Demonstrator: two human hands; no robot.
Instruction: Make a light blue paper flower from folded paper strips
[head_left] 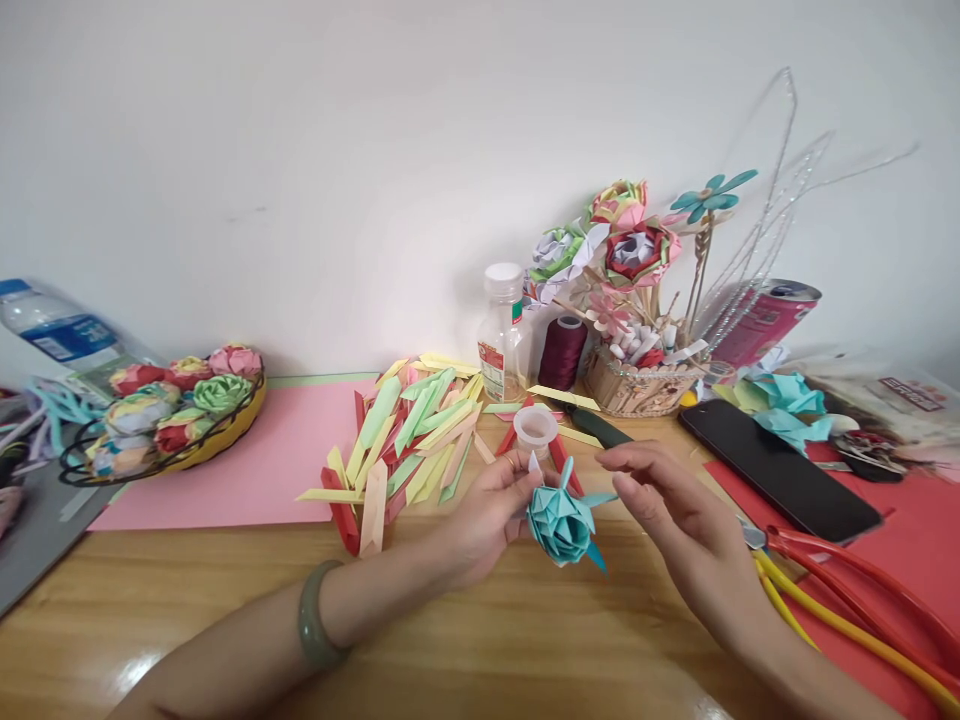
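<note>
My left hand [495,510] is closed on a teal folded-paper flower [561,528] held above the wooden table, its thumb and fingers at the flower's left side. Layered petals form the flower's round middle, and several pointed strips stick out at its top, right and lower right. A small white paper tip shows by my left thumb. My right hand [675,530] is just right of the flower with its fingers stretched out and thumb apart, close to the strip pointing right. Whether a fingertip touches that strip I cannot tell. Behind the flower stands a small translucent cup [535,428].
Folded paper strips [405,440] lie in a pile on pink paper [285,460]. A basket of paper flowers [247,425] sits left. Behind are a clear bottle [502,335], a thread spool [562,352] and a flower basket [645,385]. Right are a phone [780,470] and red-handled pliers [862,580].
</note>
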